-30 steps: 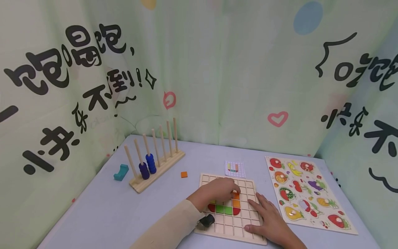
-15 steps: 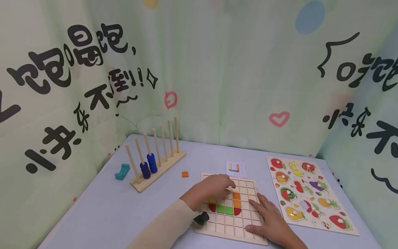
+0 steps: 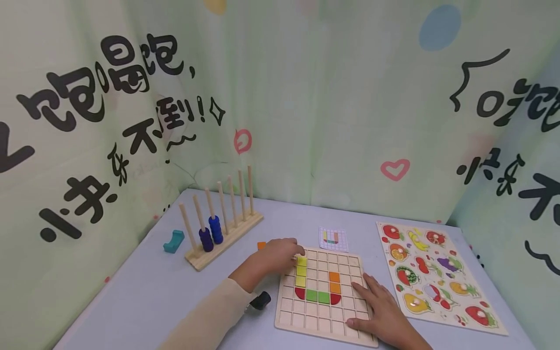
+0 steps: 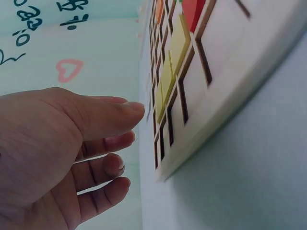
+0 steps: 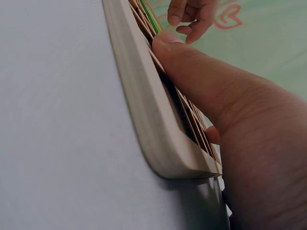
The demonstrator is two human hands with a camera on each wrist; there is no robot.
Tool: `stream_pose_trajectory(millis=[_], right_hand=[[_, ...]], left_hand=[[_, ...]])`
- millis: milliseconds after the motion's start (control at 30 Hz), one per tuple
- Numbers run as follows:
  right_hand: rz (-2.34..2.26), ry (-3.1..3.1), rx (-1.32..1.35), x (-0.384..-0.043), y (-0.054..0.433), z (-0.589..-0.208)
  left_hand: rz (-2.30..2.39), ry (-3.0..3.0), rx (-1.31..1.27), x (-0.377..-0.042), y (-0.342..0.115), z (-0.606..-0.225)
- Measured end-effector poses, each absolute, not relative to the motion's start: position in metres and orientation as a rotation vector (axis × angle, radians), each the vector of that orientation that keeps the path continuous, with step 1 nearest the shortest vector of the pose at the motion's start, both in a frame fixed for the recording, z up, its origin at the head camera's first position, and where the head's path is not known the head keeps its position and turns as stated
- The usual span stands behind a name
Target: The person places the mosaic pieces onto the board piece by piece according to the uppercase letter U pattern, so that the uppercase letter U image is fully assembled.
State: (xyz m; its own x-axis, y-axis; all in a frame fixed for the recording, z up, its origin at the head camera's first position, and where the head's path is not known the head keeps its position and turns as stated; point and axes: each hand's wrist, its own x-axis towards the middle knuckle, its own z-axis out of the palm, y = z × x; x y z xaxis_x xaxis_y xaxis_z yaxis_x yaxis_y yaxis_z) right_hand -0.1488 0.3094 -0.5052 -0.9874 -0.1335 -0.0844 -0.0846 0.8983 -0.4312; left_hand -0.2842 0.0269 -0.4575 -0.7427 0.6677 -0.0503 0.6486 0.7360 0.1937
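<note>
My left hand (image 3: 277, 255) hovers over the far left corner of the wooden grid board (image 3: 321, 323). In the left wrist view its fingers (image 4: 103, 167) are loosely bent with nothing between them. Just beyond the hand lies a loose orange tile (image 3: 261, 245), partly covered by it. My right hand (image 3: 380, 311) rests on the board's right side, fingers spread and thumb (image 5: 180, 57) on the grid. Set in the board, yellow tiles (image 3: 301, 281), green tiles (image 3: 318, 296), two red rounded corner tiles (image 3: 299, 293) and orange tiles (image 3: 334, 282) form a U.
A small printed card (image 3: 333, 239) with a U pattern lies behind the board. At left stand a peg rack (image 3: 232, 238) with blue rings and a teal curved block (image 3: 174, 241). A fruit puzzle board (image 3: 442, 277) lies to the right.
My left hand has drawn away from the orange tiles in the board, leftward across it toward the loose orange tile, uncovering the yellow tiles. My right hand stays in place.
</note>
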Motion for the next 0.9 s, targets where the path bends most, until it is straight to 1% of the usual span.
stream_pose_trajectory(millis=[500, 900], right_hand=[[-0.687, 2.930, -0.138, -0.149, 0.309, -0.510], [-0.675, 2.932, -0.126, -0.148, 0.309, -0.507]], left_hand=[[0.256, 2.924, 0.958, -0.303, -0.015, -0.466], [0.263, 2.985, 1.002, -0.312, -0.047, -0.471]])
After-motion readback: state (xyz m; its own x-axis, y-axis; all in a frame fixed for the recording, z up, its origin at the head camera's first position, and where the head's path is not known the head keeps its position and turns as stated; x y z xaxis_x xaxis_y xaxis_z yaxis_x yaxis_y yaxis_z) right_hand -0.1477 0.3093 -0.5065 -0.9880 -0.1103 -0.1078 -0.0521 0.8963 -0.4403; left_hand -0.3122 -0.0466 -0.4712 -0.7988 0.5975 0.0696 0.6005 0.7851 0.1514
